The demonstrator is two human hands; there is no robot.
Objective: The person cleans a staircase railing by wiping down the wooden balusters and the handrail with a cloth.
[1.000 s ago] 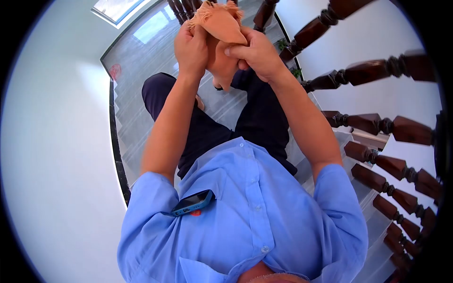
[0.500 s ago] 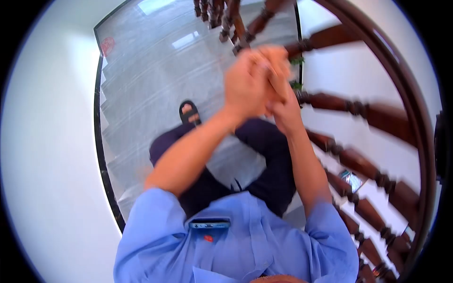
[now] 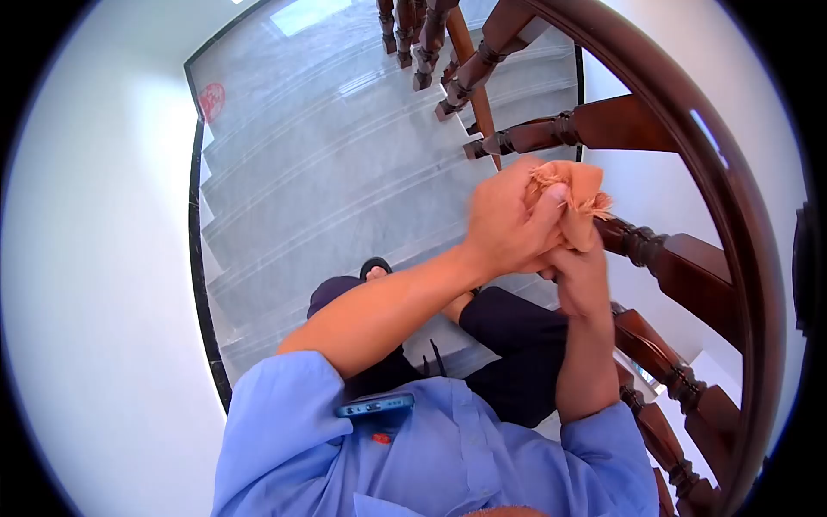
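An orange cloth [image 3: 586, 179] with frayed edges is bunched up between my two hands, close to the wooden balusters on the right. My left hand [image 3: 510, 220] grips it from the left, thumb pressed on top near the fringe. Below and to the right, my right hand [image 3: 582, 280] is closed round the lower part of the cloth, its fingers partly hidden. The hands are nearly touching each other.
Grey stair steps [image 3: 345, 172] run beneath me, beside a white wall [image 3: 103, 258]. A dark wooden handrail [image 3: 732, 207] curves along the right, with turned balusters [image 3: 689, 267] under it. A phone [image 3: 376, 405] sticks out of my shirt pocket.
Both hands have moved right and lower in the view, nearer the balusters. The cloth's fringe now shows clearly where it was blurred before. The stairs and railing have shifted in view.
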